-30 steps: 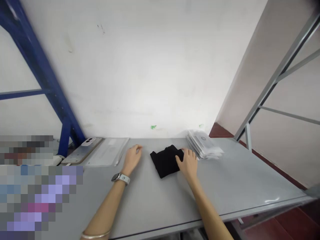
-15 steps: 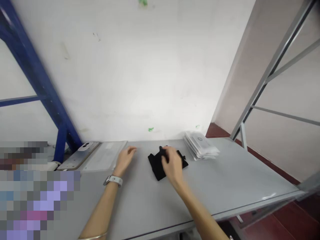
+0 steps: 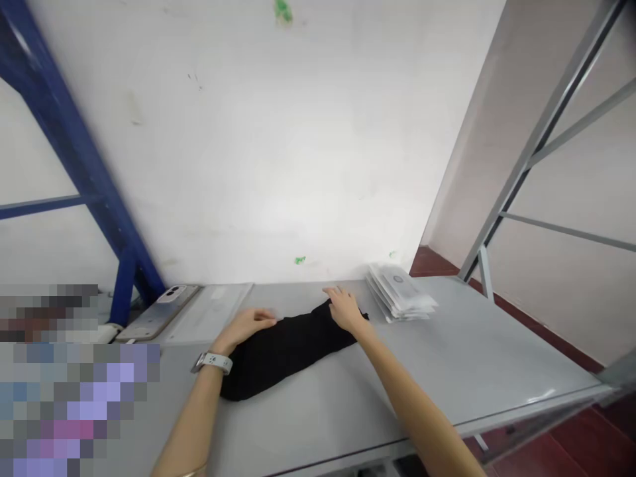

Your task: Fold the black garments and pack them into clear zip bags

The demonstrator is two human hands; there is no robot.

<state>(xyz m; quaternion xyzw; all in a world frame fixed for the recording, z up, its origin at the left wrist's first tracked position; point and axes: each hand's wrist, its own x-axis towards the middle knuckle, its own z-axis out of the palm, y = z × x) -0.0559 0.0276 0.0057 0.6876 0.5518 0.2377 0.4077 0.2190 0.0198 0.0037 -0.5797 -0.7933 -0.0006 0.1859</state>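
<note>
On the grey tabletop (image 3: 447, 371), mid-table between both hands: black cloth item (image 3: 293, 348), laid out lengthwise, on a slant, left end nearer the person, right end further back. Garment type: can't tell.

Left hand (image 3: 248, 324) is over the cloth's left part, palm down, fingers loosely bent and together, tips by the far edge. Fingertips blurred, so can't tell if it's pinching fabric. Pale-strapped watch (image 3: 213, 362) on that wrist.

Right hand (image 3: 345, 310) is on the cloth's right end, index finger pointing out past the far edge, other fingers partly hidden. Can't tell whether it grips or just presses.

Stack of white packets (image 3: 402, 291) sits just right of the cloth's right end, near the wall (image 3: 298, 146). Back left: clear plastic sleeve (image 3: 213, 308) lying flat, phone-like device (image 3: 154, 315) beside it.
</note>
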